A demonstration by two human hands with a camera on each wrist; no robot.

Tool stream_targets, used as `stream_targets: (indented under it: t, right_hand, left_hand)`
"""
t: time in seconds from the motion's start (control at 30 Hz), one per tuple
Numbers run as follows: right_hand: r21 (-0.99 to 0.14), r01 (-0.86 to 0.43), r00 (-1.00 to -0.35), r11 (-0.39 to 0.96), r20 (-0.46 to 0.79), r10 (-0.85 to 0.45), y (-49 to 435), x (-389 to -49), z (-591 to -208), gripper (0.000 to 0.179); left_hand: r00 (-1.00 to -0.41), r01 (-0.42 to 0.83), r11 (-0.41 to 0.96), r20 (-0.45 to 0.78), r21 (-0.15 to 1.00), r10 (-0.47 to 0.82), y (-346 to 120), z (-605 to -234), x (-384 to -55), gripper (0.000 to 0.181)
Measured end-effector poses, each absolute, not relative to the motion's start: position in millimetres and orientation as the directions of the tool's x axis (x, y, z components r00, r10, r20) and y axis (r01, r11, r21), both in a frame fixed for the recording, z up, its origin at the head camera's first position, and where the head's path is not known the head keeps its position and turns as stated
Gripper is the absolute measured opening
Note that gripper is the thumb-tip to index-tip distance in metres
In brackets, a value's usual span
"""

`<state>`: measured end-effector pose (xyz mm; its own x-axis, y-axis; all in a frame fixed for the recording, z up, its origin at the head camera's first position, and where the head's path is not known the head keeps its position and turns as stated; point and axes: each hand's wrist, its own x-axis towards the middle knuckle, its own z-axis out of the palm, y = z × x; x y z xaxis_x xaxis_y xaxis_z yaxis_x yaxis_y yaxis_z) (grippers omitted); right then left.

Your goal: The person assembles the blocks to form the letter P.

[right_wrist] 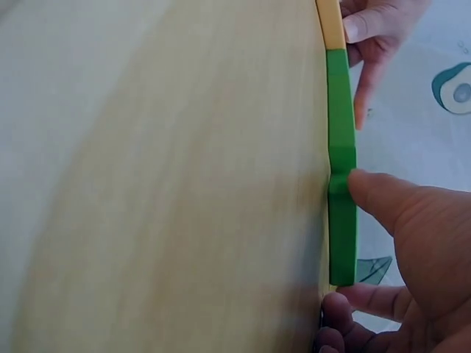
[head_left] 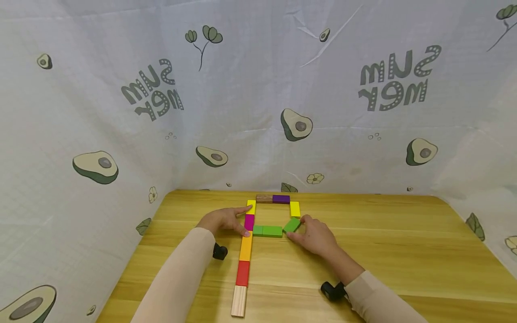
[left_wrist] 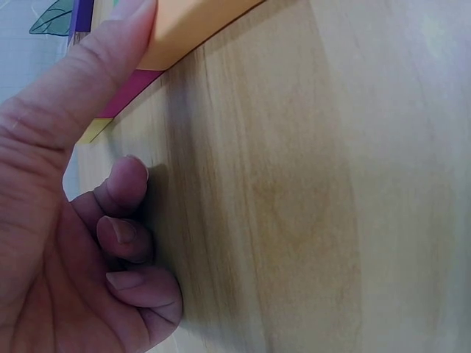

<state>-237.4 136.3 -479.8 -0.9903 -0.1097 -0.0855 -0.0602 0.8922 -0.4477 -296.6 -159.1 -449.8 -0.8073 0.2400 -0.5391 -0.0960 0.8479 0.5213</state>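
The natural wood block [head_left: 238,300] is ending the column; the left hand [head_left: 224,219], index and thumb extended, is bracing the magenta block [head_left: 249,222], while the right hand [head_left: 316,236] is pinching the tilted green block [head_left: 291,224], which probably needs squaring next.

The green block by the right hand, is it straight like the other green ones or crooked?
Crooked. The green block lies slanted, not in line with the green row, and the right hand touches it.
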Motion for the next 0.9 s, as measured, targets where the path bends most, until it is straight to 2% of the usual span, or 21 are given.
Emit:
stream_targets:
  t: [0.6,0.9]
  right_hand:
    - [-0.436,-0.056,-0.990,0.898,-0.090,-0.105,137.2,-234.8,-478.9,0.076]
    - [-0.426,-0.093,-0.989,0.900,-0.064,-0.133,139.7,-234.7,-481.5,0.077]
  left_hand:
    - [-0.800,-0.094,0.840,-0.543,0.534,0.256,-159.2,-452.9,-296.8,0.101]
    - [-0.802,-0.091,0.839,-0.540,0.536,0.258,-156.6,-451.7,-296.6,0.101]
